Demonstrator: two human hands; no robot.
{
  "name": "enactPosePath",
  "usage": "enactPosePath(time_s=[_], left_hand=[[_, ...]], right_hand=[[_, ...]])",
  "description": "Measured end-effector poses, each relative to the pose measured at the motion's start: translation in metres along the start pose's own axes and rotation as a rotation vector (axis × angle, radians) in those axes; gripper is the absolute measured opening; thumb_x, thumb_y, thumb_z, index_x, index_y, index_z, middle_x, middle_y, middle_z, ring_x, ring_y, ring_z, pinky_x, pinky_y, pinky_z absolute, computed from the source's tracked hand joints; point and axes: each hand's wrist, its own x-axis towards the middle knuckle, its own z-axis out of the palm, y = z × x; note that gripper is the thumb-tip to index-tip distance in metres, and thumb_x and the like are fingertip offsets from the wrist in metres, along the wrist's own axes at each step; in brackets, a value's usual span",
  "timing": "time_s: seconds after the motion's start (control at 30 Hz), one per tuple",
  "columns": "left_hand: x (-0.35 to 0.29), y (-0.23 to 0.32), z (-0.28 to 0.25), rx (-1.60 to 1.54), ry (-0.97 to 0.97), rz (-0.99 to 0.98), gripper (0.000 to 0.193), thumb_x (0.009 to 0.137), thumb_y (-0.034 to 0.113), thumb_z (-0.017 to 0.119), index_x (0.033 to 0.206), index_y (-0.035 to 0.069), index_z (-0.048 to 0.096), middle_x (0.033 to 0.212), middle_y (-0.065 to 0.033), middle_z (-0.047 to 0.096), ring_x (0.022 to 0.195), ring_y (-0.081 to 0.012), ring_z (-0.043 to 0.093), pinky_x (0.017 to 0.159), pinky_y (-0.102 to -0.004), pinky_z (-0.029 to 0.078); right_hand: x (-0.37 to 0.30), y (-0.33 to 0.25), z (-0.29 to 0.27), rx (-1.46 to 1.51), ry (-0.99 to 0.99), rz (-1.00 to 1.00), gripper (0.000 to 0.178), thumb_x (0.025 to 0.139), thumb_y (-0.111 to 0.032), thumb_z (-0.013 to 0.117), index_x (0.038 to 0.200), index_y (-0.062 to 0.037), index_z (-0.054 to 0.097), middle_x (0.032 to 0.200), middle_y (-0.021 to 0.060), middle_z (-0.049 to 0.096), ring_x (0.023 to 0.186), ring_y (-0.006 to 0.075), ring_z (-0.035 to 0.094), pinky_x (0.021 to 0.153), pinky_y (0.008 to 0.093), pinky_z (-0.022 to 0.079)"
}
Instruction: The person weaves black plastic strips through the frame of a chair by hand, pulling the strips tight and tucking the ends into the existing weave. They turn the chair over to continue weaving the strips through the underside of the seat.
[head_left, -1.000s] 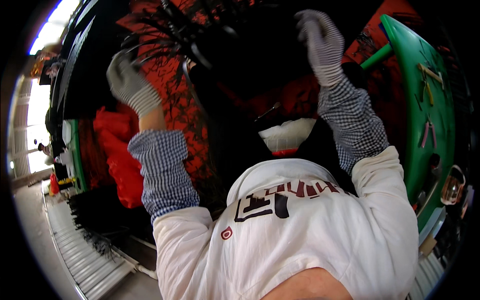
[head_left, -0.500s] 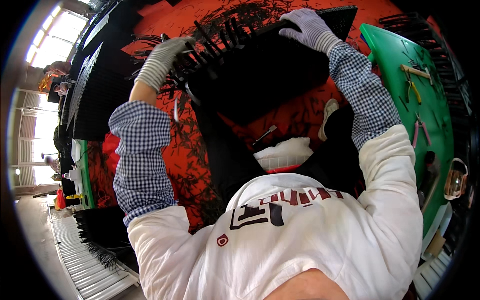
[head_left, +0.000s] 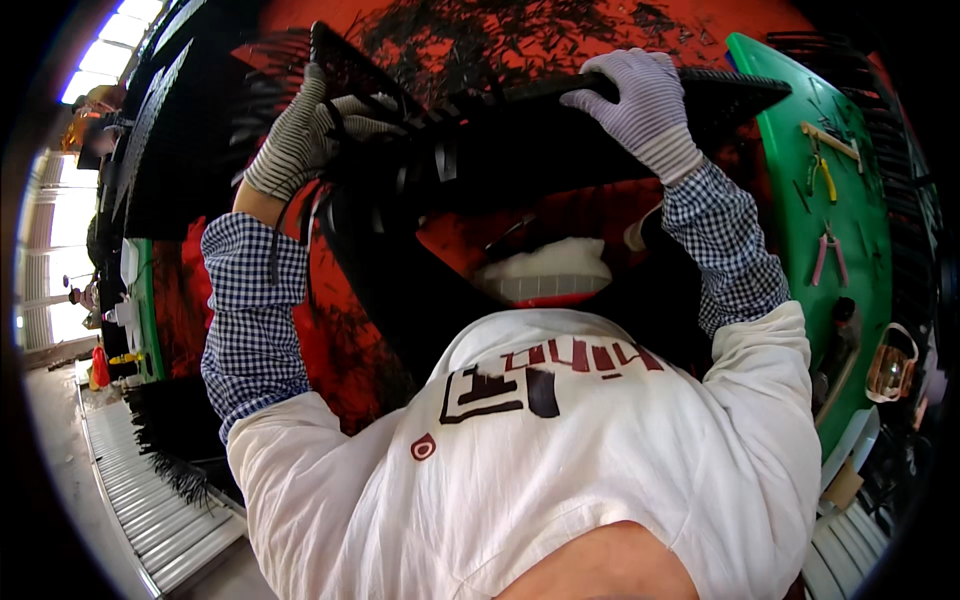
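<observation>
A large black woven piece [head_left: 530, 150] lies across in front of me above my legs, with loose black strips [head_left: 270, 100] sticking out on its left. My left hand [head_left: 300, 145], in a striped glove, is closed on its left part, where a woven flap [head_left: 355, 70] stands up at an angle. The thumb presses on the flap, and the other fingers partly show beside it. My right hand [head_left: 645, 115], also in a striped glove, grips the far edge, with its fingertips partly hidden. Shadow hides most of the near face of the piece.
Black scraps [head_left: 520, 40] litter the red floor covering. On the right, a green table [head_left: 800, 130] bears yellow-handled pliers [head_left: 823, 178], pink-handled pliers [head_left: 828, 258] and a wooden-handled hammer [head_left: 830, 140]. A white bundle [head_left: 550, 265] lies between my legs. Stacked black pieces [head_left: 150, 150] stand at the left.
The woven piece has turned and tilted, and its left flap now stands up. My left hand has shifted a little left and onto that flap; my right hand has moved slightly right and nearer.
</observation>
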Motion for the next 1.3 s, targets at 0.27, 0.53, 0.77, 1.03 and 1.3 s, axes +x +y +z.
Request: enactPosePath(time_s=[0.27,0.53,0.77,1.03,1.3], left_hand=[[-0.018,0.092,-0.030,1.473,0.389,0.386,0.084,0.102,0.067,0.026,0.148,0.001,0.048,0.143,-0.0248,0.057,0.135,-0.0357,0.054,0.116,-0.0496,0.043],[0.113,0.070,0.031,1.162,-0.233,-0.269,0.049,0.105,0.031,0.045,0.150,0.011,0.050,0.131,-0.0131,0.066,0.121,-0.0290,0.064,0.106,-0.0432,0.054],[0.129,0.029,0.056,1.566,-0.440,0.480,0.037,0.102,0.017,0.061,0.138,0.009,0.064,0.119,-0.0112,0.073,0.099,-0.0227,0.072,0.093,-0.0326,0.060],[0.078,-0.014,0.099,1.143,0.165,0.280,0.039,0.093,0.031,0.076,0.117,0.001,0.073,0.103,-0.0126,0.074,0.093,-0.0238,0.072,0.089,-0.0344,0.057],[0.036,-0.063,0.148,1.167,0.256,0.536,0.026,0.087,0.024,0.079,0.103,0.003,0.076,0.091,-0.0089,0.070,0.075,-0.0239,0.071,0.070,-0.0331,0.058]], right_hand=[[-0.009,-0.009,-0.003,-0.032,0.051,0.031,0.047,0.081,-0.058,0.079,0.098,-0.0143,0.074,0.096,0.0014,0.074,0.090,0.0223,0.068,0.093,0.0404,0.045],[-0.008,0.000,0.004,-0.028,0.075,0.036,0.048,0.080,-0.057,0.079,0.101,-0.0145,0.074,0.093,0.0009,0.072,0.090,0.0214,0.067,0.093,0.0390,0.044],[-0.013,0.005,0.004,-0.023,0.072,0.030,0.048,0.081,-0.058,0.078,0.102,-0.0148,0.073,0.093,0.0004,0.072,0.090,0.0207,0.067,0.093,0.0387,0.044],[-0.018,0.007,0.005,-0.028,0.092,0.008,0.047,0.081,-0.057,0.079,0.101,-0.0159,0.073,0.091,-0.0005,0.071,0.088,0.0204,0.066,0.090,0.0387,0.043],[-0.077,-0.017,-0.017,-0.024,0.112,-0.006,0.045,0.078,-0.056,0.081,0.102,-0.0193,0.071,0.094,-0.0047,0.068,0.091,0.0180,0.064,0.091,0.0389,0.041]])
